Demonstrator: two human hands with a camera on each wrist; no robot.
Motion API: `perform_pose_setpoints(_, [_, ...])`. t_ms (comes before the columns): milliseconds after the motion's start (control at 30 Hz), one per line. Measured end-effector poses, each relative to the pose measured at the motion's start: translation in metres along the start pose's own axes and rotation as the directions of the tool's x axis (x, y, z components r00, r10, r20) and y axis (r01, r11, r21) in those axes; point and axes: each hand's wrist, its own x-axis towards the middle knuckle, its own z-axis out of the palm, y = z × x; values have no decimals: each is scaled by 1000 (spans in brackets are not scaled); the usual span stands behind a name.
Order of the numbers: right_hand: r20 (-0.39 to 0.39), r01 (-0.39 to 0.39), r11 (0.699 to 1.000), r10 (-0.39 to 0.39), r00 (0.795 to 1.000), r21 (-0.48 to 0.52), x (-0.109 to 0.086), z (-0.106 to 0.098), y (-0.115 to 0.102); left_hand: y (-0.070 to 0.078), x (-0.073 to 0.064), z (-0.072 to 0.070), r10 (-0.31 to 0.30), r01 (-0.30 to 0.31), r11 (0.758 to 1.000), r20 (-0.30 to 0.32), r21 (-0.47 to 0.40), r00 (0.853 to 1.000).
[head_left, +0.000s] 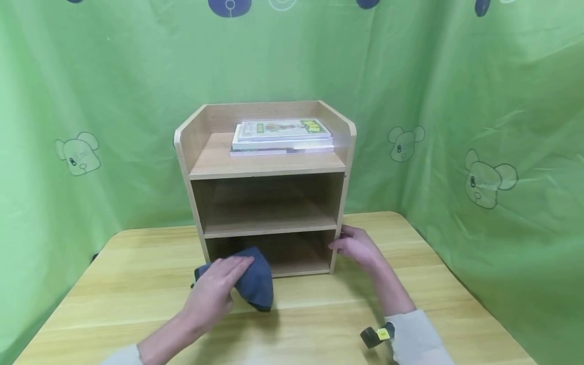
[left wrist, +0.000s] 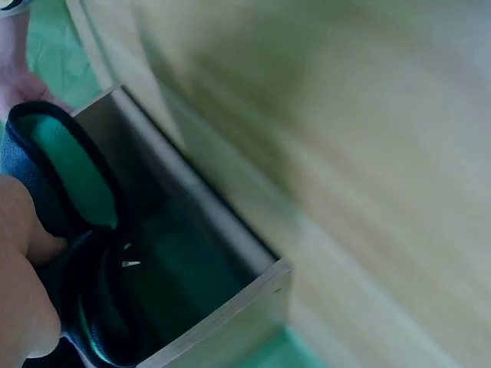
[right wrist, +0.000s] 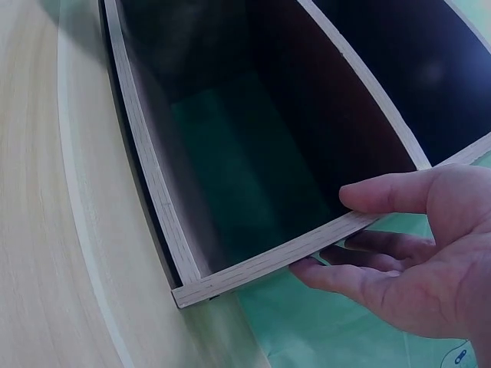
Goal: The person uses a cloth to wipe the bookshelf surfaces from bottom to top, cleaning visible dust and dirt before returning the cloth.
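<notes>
My left hand [head_left: 211, 291] grips a dark blue cloth [head_left: 256, 284] in front of the bottom compartment of a wooden shelf [head_left: 269, 234]. The cloth hangs folded from the fingers, and in the left wrist view its black edging and green inner face [left wrist: 77, 165] show. At the shelf's right side panel, my right hand [head_left: 360, 248] pinches the front edge. In the right wrist view the thumb [right wrist: 383, 192] lies on the inner side of that panel [right wrist: 284, 251], and the other fingers are on its outer side.
Several books [head_left: 283, 137] lie stacked on the shelf's top board. The shelf stands on a light wooden table [head_left: 410, 284], near its back edge. A green curtain [head_left: 118, 116] with printed bear faces hangs behind and at both sides.
</notes>
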Motion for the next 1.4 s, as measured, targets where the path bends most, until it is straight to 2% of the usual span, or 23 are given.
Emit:
perform_pose_setpoints(67, [0, -3, 1000, 3, 1000, -6, -1, 0, 1, -1, -6, 5, -80, 85, 995, 95, -50, 992])
perform_pose_setpoints(100, [0, -3, 1000, 3, 1000, -7, -1, 0, 1, -4, -9, 7, -115, 128, 989, 151, -80, 982])
perform_pose_setpoints(200, [-2, -8, 1000, 8, 1000, -4, -2, 1, 0, -14, -16, 11, -207, 254, 960, 315, -117, 926])
perform_pose_setpoints(267, [-6, -11, 1000, 11, 1000, 9, -1, 1, 0, -22, -18, 14, -220, 271, 959, 380, -86, 898])
perform_pose_setpoints(300, [-6, -7, 1000, 7, 1000, 4, -1, 1, 0, -25, -19, 15, -216, 263, 962, 398, -67, 892])
perform_pose_setpoints(433, [-15, -16, 1000, 16, 1000, 10, -1, 1, 0, -32, -20, 19, -185, 171, 983, 401, 70, 897])
perform_pose_setpoints(633, [-19, -13, 1000, 14, 1000, 6, -1, 0, 0, -33, -24, 26, -168, 98, 976, 386, 195, 907])
perform_pose_setpoints(800, [-17, -8, 1000, 8, 1000, -7, -1, 0, -1, -31, -26, 37, -125, 56, 976, 335, 209, 934])
perform_pose_setpoints(900, [-23, -5, 1000, 4, 1000, -13, -1, 1, -1, -26, -22, 48, -89, 33, 982, 304, 186, 948])
perform_pose_setpoints(967, [-30, -2, 1000, 1, 1000, -13, -2, -1, -2, -19, -12, 59, -62, 11, 985, 297, 172, 953])
perform_pose_setpoints(1100, [-34, 0, 1000, -1, 999, -30, -4, -4, -2, 7, 14, 82, -21, -33, 986, 317, 166, 948])
perform_pose_setpoints(1200, [-37, -6, 1000, 5, 999, -16, -4, -5, -1, 33, 38, 100, -15, -45, 986, 353, 159, 935])
perform_pose_setpoints(1400, [-36, 9, 1000, -8, 999, 16, -2, 0, -1, 79, 81, 132, -61, 13, 993, 422, 115, 905])
